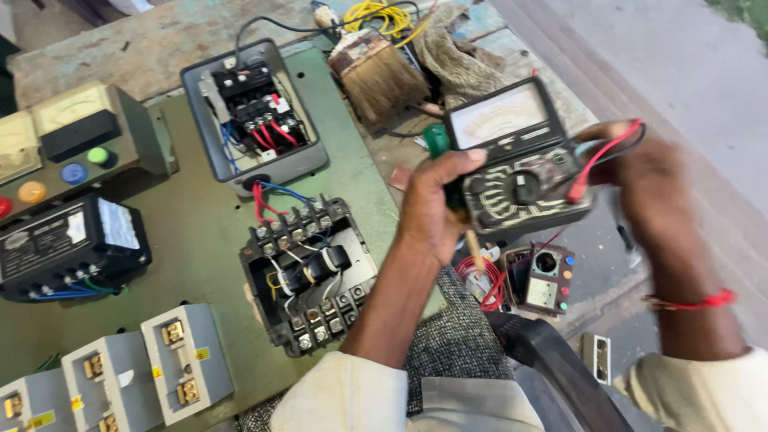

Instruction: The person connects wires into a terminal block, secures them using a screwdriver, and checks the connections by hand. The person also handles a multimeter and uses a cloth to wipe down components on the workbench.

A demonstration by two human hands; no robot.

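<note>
The left hand (pixel 432 200) clasps an analog multimeter (pixel 516 164) raised above the counter (pixel 192 232), right of the open contactor (pixel 308 272), while the right hand (pixel 648 188) pinches its red probe lead (pixel 600 160); no terminal is probed yet.

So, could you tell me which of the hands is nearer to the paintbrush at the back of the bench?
Left. The left hand grips the multimeter just below the paintbrush; the right hand is farther off, on the meter's other side, by the red lead.
</note>
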